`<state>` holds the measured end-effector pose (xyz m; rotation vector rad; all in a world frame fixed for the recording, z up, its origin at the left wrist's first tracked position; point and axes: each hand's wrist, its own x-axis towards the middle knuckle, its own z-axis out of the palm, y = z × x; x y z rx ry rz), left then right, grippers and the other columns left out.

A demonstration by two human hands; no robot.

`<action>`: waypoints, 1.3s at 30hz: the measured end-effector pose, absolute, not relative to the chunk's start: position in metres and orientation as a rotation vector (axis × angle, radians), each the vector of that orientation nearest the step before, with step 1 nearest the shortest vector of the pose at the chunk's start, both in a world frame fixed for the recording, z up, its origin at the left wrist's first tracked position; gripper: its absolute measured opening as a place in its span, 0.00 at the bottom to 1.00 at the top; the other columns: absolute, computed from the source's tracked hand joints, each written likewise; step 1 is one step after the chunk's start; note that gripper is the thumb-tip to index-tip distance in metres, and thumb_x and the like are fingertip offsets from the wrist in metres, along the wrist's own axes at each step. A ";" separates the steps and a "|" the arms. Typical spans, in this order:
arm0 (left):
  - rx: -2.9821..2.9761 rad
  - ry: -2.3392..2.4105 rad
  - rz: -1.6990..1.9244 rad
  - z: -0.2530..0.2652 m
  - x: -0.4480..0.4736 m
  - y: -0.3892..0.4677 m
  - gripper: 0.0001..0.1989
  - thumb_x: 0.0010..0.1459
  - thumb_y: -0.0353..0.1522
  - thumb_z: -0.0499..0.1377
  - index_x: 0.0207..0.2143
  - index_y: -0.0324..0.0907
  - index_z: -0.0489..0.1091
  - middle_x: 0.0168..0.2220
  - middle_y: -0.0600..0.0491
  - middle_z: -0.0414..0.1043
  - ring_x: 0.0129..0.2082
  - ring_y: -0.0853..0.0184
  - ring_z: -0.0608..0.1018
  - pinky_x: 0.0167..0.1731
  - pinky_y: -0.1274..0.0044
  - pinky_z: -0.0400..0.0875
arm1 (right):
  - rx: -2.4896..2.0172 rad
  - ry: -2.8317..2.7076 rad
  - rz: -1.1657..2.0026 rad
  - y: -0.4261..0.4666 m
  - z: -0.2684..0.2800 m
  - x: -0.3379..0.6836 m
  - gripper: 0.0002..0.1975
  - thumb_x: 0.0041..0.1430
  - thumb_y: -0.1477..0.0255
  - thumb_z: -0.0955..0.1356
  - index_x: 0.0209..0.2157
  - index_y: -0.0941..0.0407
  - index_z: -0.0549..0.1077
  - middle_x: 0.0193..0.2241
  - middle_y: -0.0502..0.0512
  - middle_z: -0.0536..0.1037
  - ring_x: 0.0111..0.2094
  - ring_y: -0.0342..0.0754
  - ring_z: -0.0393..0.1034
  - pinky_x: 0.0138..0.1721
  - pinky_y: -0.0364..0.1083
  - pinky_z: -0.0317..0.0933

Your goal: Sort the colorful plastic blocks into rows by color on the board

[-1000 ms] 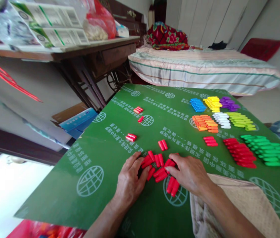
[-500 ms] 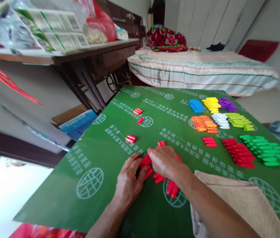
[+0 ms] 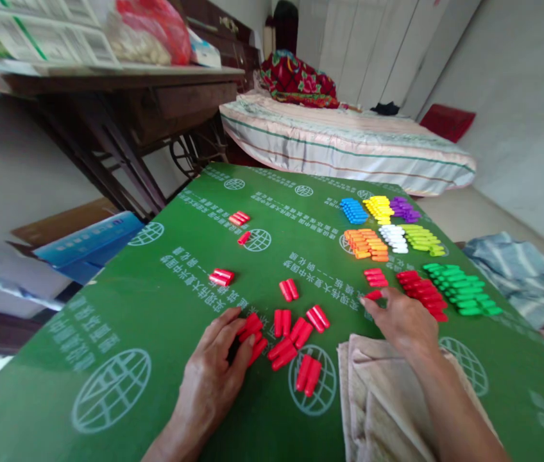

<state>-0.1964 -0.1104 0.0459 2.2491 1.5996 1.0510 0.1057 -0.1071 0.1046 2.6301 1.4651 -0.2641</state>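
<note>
My right hand (image 3: 409,321) pinches one small red plastic tube (image 3: 373,295) between thumb and fingertips. It is low over the board, just in front of a short row of red tubes (image 3: 376,277) and left of a larger dark red group (image 3: 421,295). At the left of centre, my left hand (image 3: 217,366) curls its fingers and thumb around a few red tubes (image 3: 251,328) on the board. Red tubes in pairs (image 3: 282,323) are scattered between the hands, one pair (image 3: 308,375) nearest me. Further off are more red tubes (image 3: 221,276).
Blue (image 3: 353,210), yellow (image 3: 378,209), purple (image 3: 404,209), orange (image 3: 366,244), white (image 3: 393,238), lime (image 3: 422,239) and green tubes (image 3: 462,289) lie grouped at right. A folded beige cloth (image 3: 373,391) lies under my right forearm. A bed (image 3: 344,141) stands beyond the green board (image 3: 180,321).
My right hand has moved right, from beside my left hand to the short red row, with a red tube in it. My left hand stays by the red tubes. The view has turned right.
</note>
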 end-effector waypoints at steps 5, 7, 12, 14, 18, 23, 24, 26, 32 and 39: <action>2.295 1.604 1.040 0.047 -0.196 -0.110 0.14 0.58 0.40 0.57 0.43 0.43 0.72 0.50 0.49 0.72 0.48 0.65 0.76 0.51 0.72 0.71 | 2.703 1.311 -0.326 -0.105 0.088 0.128 0.26 0.60 0.51 0.57 0.44 0.55 0.73 0.38 0.65 0.79 0.42 0.60 0.74 0.36 0.52 0.64; 2.308 1.604 1.036 0.048 -0.196 -0.110 0.13 0.58 0.39 0.57 0.43 0.43 0.71 0.50 0.49 0.72 0.48 0.65 0.76 0.51 0.72 0.72 | 2.713 1.293 -0.323 -0.102 0.086 0.128 0.27 0.61 0.51 0.56 0.43 0.56 0.73 0.38 0.66 0.79 0.42 0.60 0.74 0.37 0.52 0.64; 2.321 1.606 1.040 0.048 -0.195 -0.110 0.13 0.58 0.39 0.57 0.43 0.43 0.71 0.50 0.49 0.72 0.49 0.65 0.76 0.52 0.72 0.71 | 2.739 1.275 -0.291 -0.098 0.083 0.128 0.27 0.61 0.51 0.55 0.43 0.56 0.73 0.37 0.66 0.79 0.41 0.59 0.74 0.37 0.53 0.65; 2.327 1.603 1.049 0.048 -0.195 -0.110 0.13 0.58 0.39 0.57 0.43 0.43 0.71 0.49 0.49 0.72 0.48 0.66 0.76 0.51 0.72 0.72 | 2.747 1.269 -0.285 -0.098 0.082 0.129 0.28 0.61 0.50 0.55 0.42 0.56 0.73 0.36 0.66 0.79 0.41 0.59 0.74 0.38 0.53 0.65; 2.319 1.593 1.052 0.049 -0.194 -0.111 0.14 0.58 0.40 0.57 0.43 0.43 0.71 0.49 0.49 0.72 0.49 0.65 0.76 0.51 0.72 0.71 | 2.765 1.253 -0.286 -0.096 0.081 0.130 0.28 0.61 0.50 0.55 0.43 0.56 0.73 0.36 0.67 0.79 0.41 0.60 0.74 0.38 0.54 0.65; 2.233 1.600 1.023 0.051 -0.194 -0.112 0.14 0.58 0.40 0.57 0.43 0.43 0.72 0.51 0.48 0.72 0.49 0.64 0.75 0.52 0.70 0.71 | 2.791 1.272 -0.278 -0.098 0.081 0.129 0.30 0.61 0.50 0.54 0.46 0.57 0.72 0.35 0.68 0.79 0.41 0.61 0.74 0.38 0.54 0.65; 2.219 1.602 1.022 0.052 -0.194 -0.113 0.14 0.58 0.41 0.57 0.43 0.43 0.72 0.51 0.48 0.72 0.49 0.63 0.75 0.52 0.70 0.71 | 2.794 1.280 -0.278 -0.098 0.081 0.129 0.30 0.61 0.50 0.54 0.46 0.57 0.72 0.35 0.68 0.79 0.41 0.62 0.74 0.38 0.55 0.65; 2.202 1.606 1.022 0.053 -0.194 -0.113 0.14 0.57 0.41 0.57 0.42 0.44 0.72 0.51 0.48 0.72 0.49 0.63 0.75 0.51 0.71 0.72 | 2.804 1.292 -0.266 -0.099 0.081 0.129 0.30 0.62 0.50 0.54 0.47 0.58 0.72 0.36 0.69 0.79 0.41 0.62 0.74 0.38 0.55 0.65; 2.165 1.605 1.001 0.054 -0.192 -0.114 0.14 0.58 0.40 0.57 0.42 0.43 0.72 0.51 0.48 0.71 0.49 0.64 0.75 0.51 0.71 0.71 | 2.831 1.306 -0.145 -0.105 0.080 0.126 0.32 0.61 0.51 0.56 0.56 0.59 0.66 0.35 0.68 0.79 0.40 0.61 0.74 0.37 0.54 0.64; 2.139 1.607 1.010 0.054 -0.191 -0.114 0.14 0.58 0.40 0.56 0.41 0.43 0.72 0.50 0.48 0.72 0.49 0.64 0.75 0.52 0.71 0.71 | 2.570 1.939 -0.397 -0.118 0.085 0.107 0.24 0.61 0.60 0.61 0.57 0.51 0.67 0.23 0.51 0.77 0.27 0.50 0.72 0.28 0.44 0.59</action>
